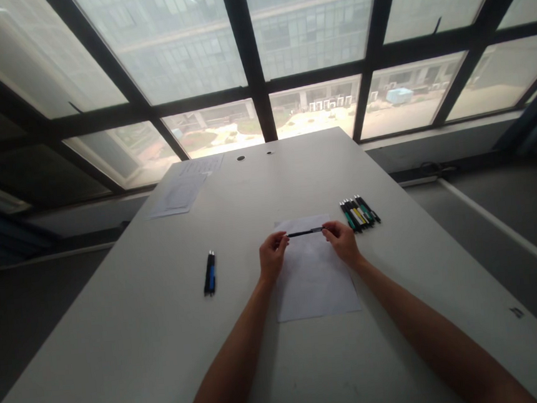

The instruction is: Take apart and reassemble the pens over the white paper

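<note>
A slim black pen (303, 232) is stretched level between my two hands, above the upper part of a white sheet of paper (316, 279). My left hand (273, 254) pinches its left end with closed fingers. At the other end, the fingers of my right hand (341, 240) are closed on the pen near its clip. Just beyond my right hand lies a row of several pens (360, 213), dark with green, yellow and white parts. To the left of the paper, a small group of dark pens (209, 274), one with blue on it, rests on the table.
The white table (167, 336) reaches toward large framed windows (257, 71). More papers (180, 190) lie at its far left. Two small round items or holes (241, 159) show near the far edge. A small dark mark or object (516, 312) is near the right edge.
</note>
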Demonstrator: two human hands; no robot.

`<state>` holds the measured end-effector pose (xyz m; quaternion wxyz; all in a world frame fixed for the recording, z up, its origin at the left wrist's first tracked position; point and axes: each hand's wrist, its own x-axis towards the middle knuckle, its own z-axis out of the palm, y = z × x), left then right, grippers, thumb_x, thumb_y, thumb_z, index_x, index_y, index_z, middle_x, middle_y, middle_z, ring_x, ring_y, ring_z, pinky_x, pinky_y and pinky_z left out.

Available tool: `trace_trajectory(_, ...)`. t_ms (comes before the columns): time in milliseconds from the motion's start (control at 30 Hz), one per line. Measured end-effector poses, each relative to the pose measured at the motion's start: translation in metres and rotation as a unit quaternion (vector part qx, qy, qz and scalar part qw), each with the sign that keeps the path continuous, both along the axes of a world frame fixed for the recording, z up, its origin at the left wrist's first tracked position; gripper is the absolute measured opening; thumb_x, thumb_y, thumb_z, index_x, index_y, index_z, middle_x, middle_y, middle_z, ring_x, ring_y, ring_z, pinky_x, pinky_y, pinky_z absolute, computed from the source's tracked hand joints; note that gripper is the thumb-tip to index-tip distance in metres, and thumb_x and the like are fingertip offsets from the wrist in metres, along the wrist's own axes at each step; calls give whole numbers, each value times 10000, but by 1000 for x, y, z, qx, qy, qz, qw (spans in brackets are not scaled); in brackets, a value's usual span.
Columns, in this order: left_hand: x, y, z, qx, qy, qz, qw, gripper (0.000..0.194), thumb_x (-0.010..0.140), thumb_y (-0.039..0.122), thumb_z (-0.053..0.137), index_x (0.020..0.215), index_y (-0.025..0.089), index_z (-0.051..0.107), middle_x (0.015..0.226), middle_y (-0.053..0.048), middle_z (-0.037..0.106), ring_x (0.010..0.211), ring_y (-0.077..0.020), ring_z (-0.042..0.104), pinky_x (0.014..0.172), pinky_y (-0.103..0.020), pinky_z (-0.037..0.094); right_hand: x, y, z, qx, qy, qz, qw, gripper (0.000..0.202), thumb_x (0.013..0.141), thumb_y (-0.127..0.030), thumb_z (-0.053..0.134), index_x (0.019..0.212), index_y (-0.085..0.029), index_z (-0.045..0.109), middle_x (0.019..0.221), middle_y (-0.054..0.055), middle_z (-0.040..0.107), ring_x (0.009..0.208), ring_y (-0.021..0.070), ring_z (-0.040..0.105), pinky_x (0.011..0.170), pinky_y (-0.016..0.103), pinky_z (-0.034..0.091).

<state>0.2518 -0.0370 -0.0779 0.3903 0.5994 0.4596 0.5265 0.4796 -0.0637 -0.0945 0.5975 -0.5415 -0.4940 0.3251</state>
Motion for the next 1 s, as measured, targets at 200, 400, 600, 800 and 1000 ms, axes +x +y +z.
trace_trajectory(200, 0, -1, 0, 1, 25, -4, 1000, 270, 812, 399, 704, 961, 176, 732, 840, -59, 733, 732, -171, 693, 706, -284, 547, 0, -1, 1, 1, 2, -6, 1000, 322, 812, -483, 655, 884, -170, 674, 686, 21, 644, 573, 142, 568, 561, 264, 467)
trace_trajectory(400, 0, -1, 0, 6, 34, -11, 999, 261, 826, 412, 689, 923, 170, 715, 802, -52, 717, 716, -163, 670, 684, -269, 522, 0, -3, 6, 4, -18, -4, 1000, 381, 858, -549, 594, 780, -179, 633, 619, 14, 613, 537, 142, 536, 528, 259, 436)
trace_trajectory(600, 1, -3, 1, 16, 59, -5, 998, 246, 860, 415, 639, 877, 174, 685, 736, -30, 683, 683, -153, 631, 659, -257, 486, 0, -4, 5, 3, -6, 8, 1000, 390, 855, -558, 608, 757, -181, 625, 602, 12, 609, 518, 142, 528, 508, 256, 424)
trace_trajectory(800, 3, -9, 9, 84, 143, -14, 986, 207, 901, 367, 586, 820, 189, 652, 742, -17, 643, 688, -151, 571, 689, -258, 446, 2, -4, 3, -6, 10, -2, 1000, 390, 855, -548, 621, 740, -175, 624, 594, 12, 601, 519, 138, 521, 497, 250, 416)
trace_trajectory(1000, 4, -11, 9, 112, 175, -22, 978, 203, 949, 333, 505, 851, 185, 603, 770, -13, 591, 703, -145, 526, 690, -250, 402, 2, -5, 5, -5, 15, 8, 1000, 385, 835, -545, 646, 747, -170, 639, 596, 15, 614, 519, 136, 528, 495, 246, 421)
